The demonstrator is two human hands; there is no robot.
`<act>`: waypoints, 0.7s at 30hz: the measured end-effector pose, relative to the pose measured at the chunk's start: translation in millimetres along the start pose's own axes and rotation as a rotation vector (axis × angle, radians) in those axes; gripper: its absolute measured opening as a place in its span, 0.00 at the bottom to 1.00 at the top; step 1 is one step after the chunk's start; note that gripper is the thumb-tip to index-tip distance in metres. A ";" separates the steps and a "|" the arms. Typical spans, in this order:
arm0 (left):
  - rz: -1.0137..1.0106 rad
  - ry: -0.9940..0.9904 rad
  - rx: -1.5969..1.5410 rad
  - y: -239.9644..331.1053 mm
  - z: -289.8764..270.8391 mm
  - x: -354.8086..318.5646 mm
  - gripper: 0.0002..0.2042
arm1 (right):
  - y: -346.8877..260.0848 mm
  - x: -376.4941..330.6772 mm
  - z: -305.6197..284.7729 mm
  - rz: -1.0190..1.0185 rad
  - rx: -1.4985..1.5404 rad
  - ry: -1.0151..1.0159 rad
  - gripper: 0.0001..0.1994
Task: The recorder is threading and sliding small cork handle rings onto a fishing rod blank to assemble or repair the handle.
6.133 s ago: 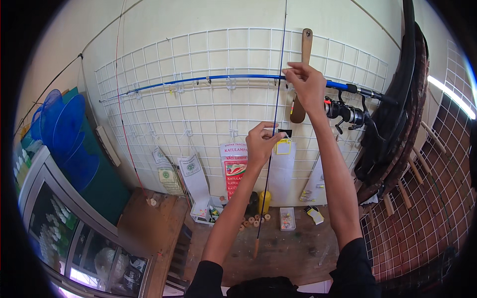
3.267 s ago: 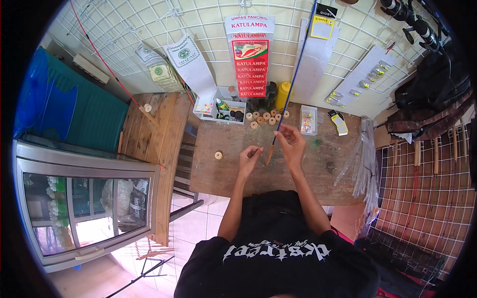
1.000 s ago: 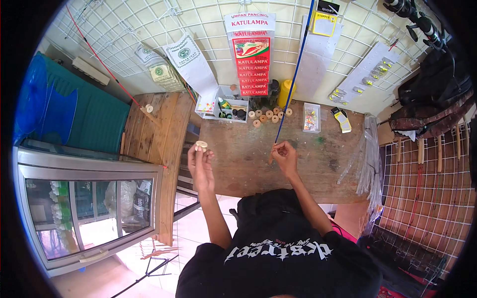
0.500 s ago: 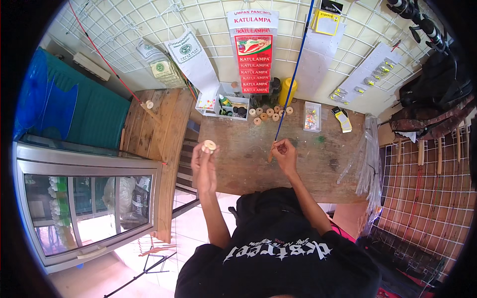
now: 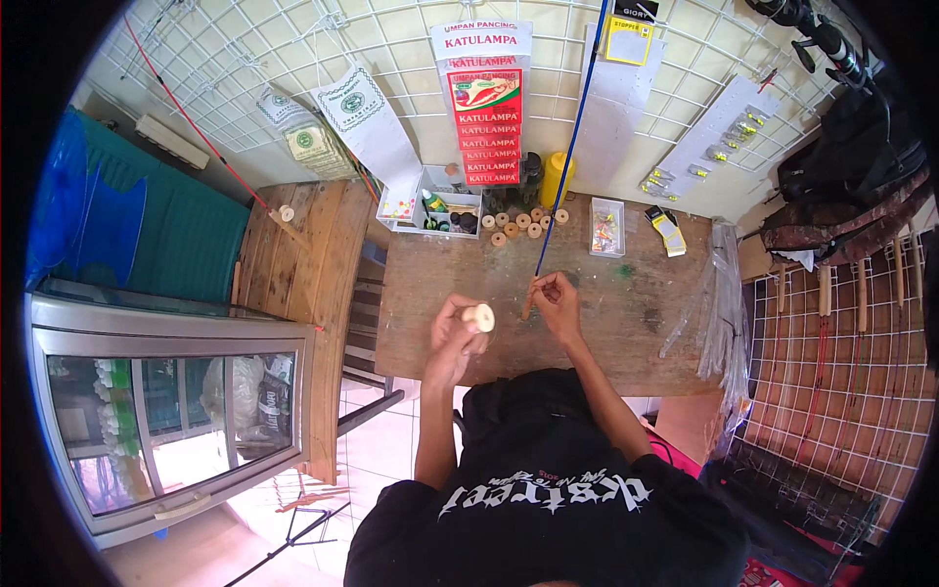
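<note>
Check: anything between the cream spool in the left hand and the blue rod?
Nothing visible: only an open gap separates the cream spool, held in the left hand, from the blue rod, held near its lower end by the right hand.

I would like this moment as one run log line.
left hand: holds pale spool | right hand: holds blue rod near brown handle | table: other spools, yellow bottle

Yellow bottle (image 5: 551, 178), red packets (image 5: 486, 129), glass-fronted cabinet (image 5: 183, 403)
</note>
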State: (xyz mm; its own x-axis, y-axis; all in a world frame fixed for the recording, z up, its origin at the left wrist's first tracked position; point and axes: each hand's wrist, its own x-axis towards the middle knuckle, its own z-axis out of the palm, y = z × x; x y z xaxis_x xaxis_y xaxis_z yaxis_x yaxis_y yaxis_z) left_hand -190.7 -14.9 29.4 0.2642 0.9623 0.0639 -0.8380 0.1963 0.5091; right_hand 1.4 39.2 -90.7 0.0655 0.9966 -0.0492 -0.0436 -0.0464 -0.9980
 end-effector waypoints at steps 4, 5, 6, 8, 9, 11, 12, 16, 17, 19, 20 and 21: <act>-0.070 0.215 0.932 -20.5 -39.5 -10.1 0.10 | -2.6 -1.4 1.1 -0.001 0.020 0.007 0.04; -0.161 0.231 1.020 -23.5 -46.8 -13.8 0.10 | -3.1 -2.2 2.3 -0.001 0.021 0.005 0.04; -0.158 0.250 1.046 -29.6 -53.5 -15.9 0.10 | -3.5 -3.3 3.6 -0.024 0.041 0.015 0.05; -0.175 0.280 1.176 -41.3 -67.5 -20.8 0.11 | -3.8 -5.8 4.0 -0.046 0.059 0.023 0.05; -0.192 0.308 1.306 -46.3 -73.9 -23.3 0.13 | -4.6 -7.0 3.9 -0.045 0.037 0.000 0.06; -0.186 0.325 1.407 -52.8 -76.6 -25.2 0.14 | -4.6 -8.2 2.5 -0.043 0.015 -0.022 0.07; -0.180 0.341 1.509 -55.8 -78.2 -25.7 0.16 | -4.5 -8.5 1.8 -0.031 0.016 -0.023 0.07; -0.283 0.363 1.598 -66.8 -93.9 -26.2 0.16 | -6.7 -12.0 0.8 -0.012 0.014 -0.019 0.07; -0.345 0.379 1.637 -70.3 -98.7 -27.0 0.17 | -8.2 -13.6 0.9 -0.012 0.014 -0.020 0.07; -0.410 0.392 1.675 -76.0 -106.7 -28.1 0.17 | -11.7 -17.8 0.8 -0.005 -0.006 -0.026 0.06; -0.423 0.376 1.641 -78.3 -109.8 -28.4 0.18 | -13.6 -20.7 1.0 -0.003 -0.006 -0.024 0.06; -0.436 0.361 1.608 -80.5 -112.9 -28.8 0.18 | -15.4 -23.9 1.4 -0.067 -0.078 -0.013 0.06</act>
State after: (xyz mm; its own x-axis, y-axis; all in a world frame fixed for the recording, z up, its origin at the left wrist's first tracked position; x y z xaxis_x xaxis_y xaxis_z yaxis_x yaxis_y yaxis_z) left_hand -184.8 -37.2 -110.4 0.0231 0.9275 -0.3730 0.6127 0.2817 0.7384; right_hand -0.9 16.3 -74.1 0.0523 0.9985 0.0177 0.0386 0.0157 -0.9991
